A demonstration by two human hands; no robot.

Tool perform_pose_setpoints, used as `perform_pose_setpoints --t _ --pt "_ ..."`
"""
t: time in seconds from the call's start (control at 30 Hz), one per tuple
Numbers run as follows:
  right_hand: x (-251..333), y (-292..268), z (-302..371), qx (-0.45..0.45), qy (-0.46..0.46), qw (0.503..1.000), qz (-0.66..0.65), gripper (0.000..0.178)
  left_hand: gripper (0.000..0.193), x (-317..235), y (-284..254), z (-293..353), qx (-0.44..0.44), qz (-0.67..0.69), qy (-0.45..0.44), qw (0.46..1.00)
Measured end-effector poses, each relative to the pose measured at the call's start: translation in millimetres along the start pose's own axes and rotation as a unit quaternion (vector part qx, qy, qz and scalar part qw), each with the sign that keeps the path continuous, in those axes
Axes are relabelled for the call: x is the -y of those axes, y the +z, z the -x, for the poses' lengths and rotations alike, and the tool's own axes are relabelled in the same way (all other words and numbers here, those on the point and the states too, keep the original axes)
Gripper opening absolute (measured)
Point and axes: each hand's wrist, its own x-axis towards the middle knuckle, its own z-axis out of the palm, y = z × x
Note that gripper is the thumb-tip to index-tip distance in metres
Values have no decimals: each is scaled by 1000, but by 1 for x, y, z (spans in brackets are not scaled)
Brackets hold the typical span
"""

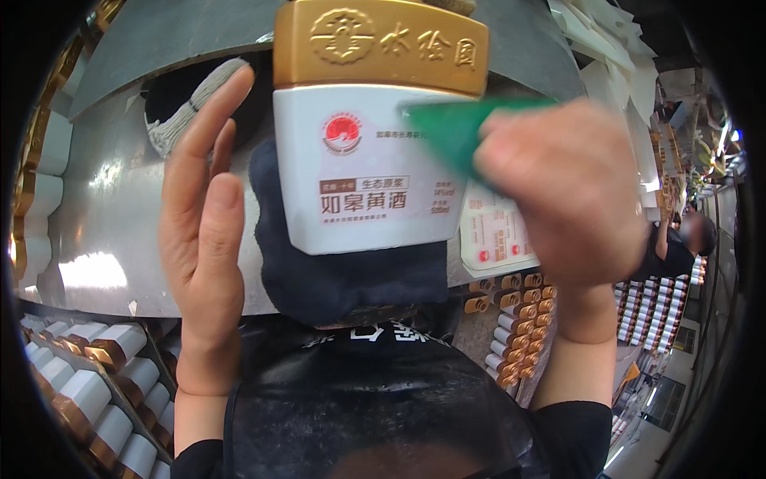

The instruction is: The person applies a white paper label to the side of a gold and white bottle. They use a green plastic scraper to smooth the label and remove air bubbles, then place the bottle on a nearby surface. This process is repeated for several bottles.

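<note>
A white, flat-sided bottle [367,215] with a gold embossed shoulder lies face up in front of me on a dark folded cloth [359,283]. Red and brown printing marks its white face. My right hand [570,191], smeared by motion, is closed on a green triangular scraper [459,132], whose thin end lies over the upper right part of the white face. To the left of the bottle, my left hand [207,231] is held up with fingers stretched out and nothing in it. A gap separates it from the bottle.
A sheet of printed labels [495,243] lies right of the bottle. Grey string or cloth [179,116] sits over a dark round opening at left. White backing papers [606,48] pile up at far right. Bottles [104,407] fill crates lower left, with more [519,335] lower right. A co-worker [678,247] is at far right.
</note>
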Motion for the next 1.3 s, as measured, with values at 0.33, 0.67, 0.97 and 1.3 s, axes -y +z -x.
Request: perform_pose_setpoints --t 0.33,0.67,0.97,1.3 --pt "17 -14 35 80 30 995 -41 22 47 27 -18 -5 8 -42 55 998" --pt "3 20 6 39 -21 997 -66 25 45 15 -17 -8 18 -25 47 998" --pt "35 55 -30 -27 -69 994 -80 21 43 12 -16 -2 -20 55 9 998" --pt "66 62 -4 -75 -70 980 -173 15 47 25 -20 -4 -47 79 -5 996"
